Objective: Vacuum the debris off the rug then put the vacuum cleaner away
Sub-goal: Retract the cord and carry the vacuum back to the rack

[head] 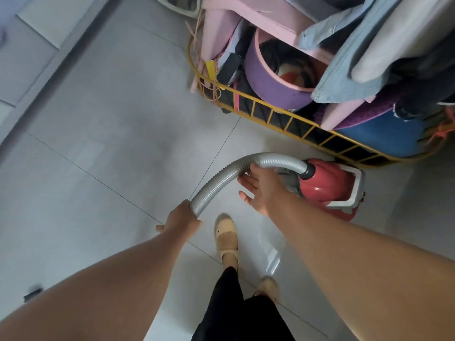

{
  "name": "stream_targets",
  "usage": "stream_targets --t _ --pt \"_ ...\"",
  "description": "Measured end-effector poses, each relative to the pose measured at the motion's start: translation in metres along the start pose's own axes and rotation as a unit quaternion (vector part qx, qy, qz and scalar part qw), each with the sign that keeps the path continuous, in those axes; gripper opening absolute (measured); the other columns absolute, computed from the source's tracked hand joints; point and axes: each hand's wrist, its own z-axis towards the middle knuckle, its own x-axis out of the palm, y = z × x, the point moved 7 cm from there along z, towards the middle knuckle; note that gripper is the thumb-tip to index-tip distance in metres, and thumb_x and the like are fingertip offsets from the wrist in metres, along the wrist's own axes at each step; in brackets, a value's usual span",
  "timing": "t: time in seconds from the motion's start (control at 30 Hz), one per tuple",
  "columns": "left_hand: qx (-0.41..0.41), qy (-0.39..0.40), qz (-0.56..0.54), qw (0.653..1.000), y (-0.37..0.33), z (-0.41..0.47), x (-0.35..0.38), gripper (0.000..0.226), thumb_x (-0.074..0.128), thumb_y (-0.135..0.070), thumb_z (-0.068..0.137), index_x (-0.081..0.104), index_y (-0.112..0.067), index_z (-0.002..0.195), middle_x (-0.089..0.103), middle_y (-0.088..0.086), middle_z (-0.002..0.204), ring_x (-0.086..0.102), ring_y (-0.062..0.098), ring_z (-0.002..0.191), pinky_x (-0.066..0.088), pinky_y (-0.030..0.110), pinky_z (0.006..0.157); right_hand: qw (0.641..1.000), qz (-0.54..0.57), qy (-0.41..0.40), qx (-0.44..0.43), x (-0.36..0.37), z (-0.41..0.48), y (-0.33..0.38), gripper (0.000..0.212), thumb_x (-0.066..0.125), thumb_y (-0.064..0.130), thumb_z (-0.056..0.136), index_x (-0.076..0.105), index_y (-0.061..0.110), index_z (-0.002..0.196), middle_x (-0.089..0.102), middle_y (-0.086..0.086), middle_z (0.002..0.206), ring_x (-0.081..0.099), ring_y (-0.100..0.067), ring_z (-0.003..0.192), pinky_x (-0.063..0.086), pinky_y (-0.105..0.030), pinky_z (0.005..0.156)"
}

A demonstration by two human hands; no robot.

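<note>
Left hand (pixel 181 217) gripped hose (pixel 278 161); right hand (pixel 263 188), fingers spread, lay beside it, 9 o'clock of vacuum cleaner (pixel 327 185)

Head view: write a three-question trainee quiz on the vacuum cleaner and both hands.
1. True or false: the left hand grips the grey hose.
2. The red vacuum cleaner stands: A) inside the yellow basket; B) on the floor beside the basket; C) on a rug.
3. Fill in: the right hand has its fingers ___ (spread / clenched).

Key: 1 true; 2 B; 3 spread.
</note>
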Motion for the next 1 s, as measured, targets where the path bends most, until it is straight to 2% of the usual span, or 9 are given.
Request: stream_targets --t 0.2,0.33,0.4,0.5,0.6,0.67,0.8,0.93,1.0 --pt "0.032 -0.057 -0.115 0.991 -0.019 -0.041 -0.042 0.034 0.068 -0.030 0.085 0.051 -0.012 0.109 0.062 0.006 0.101 0.060 0.029 0.097 0.040 0.030 0.072 0.999 0.028 0.010 -0.039 0.001 -0.044 -0.004 0.022 0.047 0.031 0.102 0.057 0.020 0.117 0.069 0.003 0.111 0.064 -0.014 0.104 0.051 -0.034 0.086" --pt "0.078 -0.092 -0.210 0.970 -0.038 -0.063 -0.068 0.031 0.069 -0.032 0.085 0.051 -0.012 0.100 0.056 0.001 0.085 0.055 0.026 0.082 0.034 0.029 0.062 0.997 -0.029 -0.021 0.076 0.001 -0.068 -0.054 0.030 0.044 0.035 0.102 0.056 0.012 0.088 0.066 -0.011 0.079 0.058 -0.023 0.068 0.046 -0.027 0.057" --pt "0.108 -0.095 -0.243 0.959 -0.048 -0.071 -0.078 0.032 0.071 -0.032 0.084 0.050 -0.012 0.097 0.054 -0.001 0.078 0.052 0.022 0.074 0.032 0.028 0.054 0.987 -0.035 0.002 0.156 0.006 -0.085 -0.088 0.044 0.037 0.042 0.104 0.057 0.008 0.084 0.068 -0.016 0.074 0.061 -0.024 0.065 0.048 -0.029 0.057" --pt "0.154 -0.092 -0.293 0.939 -0.063 -0.081 -0.087 0.034 0.072 -0.031 0.084 0.046 -0.011 0.093 0.047 -0.005 0.071 0.044 0.013 0.061 0.029 0.025 0.050 0.965 0.000 0.077 0.250 0.025 -0.101 -0.140 0.071 0.030 0.058 0.098 0.060 -0.005 0.109 0.072 -0.022 0.100 0.069 -0.031 0.095 0.054 -0.046 0.083" --pt "0.191 -0.086 -0.297 0.932 -0.075 -0.092 -0.087 0.034 0.068 -0.035 0.087 0.046 -0.011 0.096 0.052 -0.004 0.075 0.050 0.011 0.063 0.033 0.024 0.052 0.951 0.130 0.098 0.261 0.052 -0.100 -0.171 0.091 0.028 0.073 0.089 0.048 -0.005 0.132 0.066 -0.024 0.117 0.069 -0.035 0.097 0.057 -0.053 0.076" --pt "0.204 -0.079 -0.300 0.929 -0.079 -0.100 -0.086 0.039 0.064 -0.042 0.088 0.047 -0.009 0.099 0.058 0.001 0.080 0.062 0.021 0.070 0.041 0.027 0.057 0.945 0.231 0.056 0.225 0.064 -0.097 -0.173 0.081 0.030 0.070 0.092 0.049 0.004 0.135 0.066 -0.023 0.112 0.068 -0.034 0.087 0.057 -0.047 0.064" --pt "0.212 -0.055 -0.306 0.927 -0.078 -0.111 -0.083 0.046 0.057 -0.047 0.091 0.046 -0.004 0.104 0.056 -0.001 0.073 0.061 0.020 0.057 0.045 0.026 0.055 0.889 0.440 -0.040 0.124 0.067 -0.106 -0.155 0.036 0.045 0.034 0.103 0.058 0.002 0.092 0.065 -0.018 0.063 0.061 -0.033 0.085 0.051 -0.046 0.083" --pt "0.180 -0.051 -0.316 0.930 -0.074 -0.116 -0.084 0.044 0.052 -0.046 0.094 0.044 -0.004 0.105 0.054 0.000 0.072 0.055 0.013 0.051 0.041 0.024 0.048 0.849 0.513 -0.093 0.080 0.044 -0.108 -0.145 0.029 0.059 0.017 0.095 0.054 0.003 0.121 0.063 -0.017 0.112 0.063 -0.034 0.108 0.053 -0.046 0.092" --pt "0.161 -0.055 -0.322 0.931 -0.075 -0.116 -0.088 0.043 0.049 -0.046 0.096 0.042 -0.005 0.106 0.058 0.004 0.082 0.059 0.015 0.056 0.045 0.027 0.053 0.853 0.509 -0.100 0.058 0.032 -0.111 -0.134 0.031 0.057 0.018 0.096 0.052 0.004 0.123 0.062 -0.015 0.119 0.061 -0.033 0.111 0.053 -0.045 0.093"
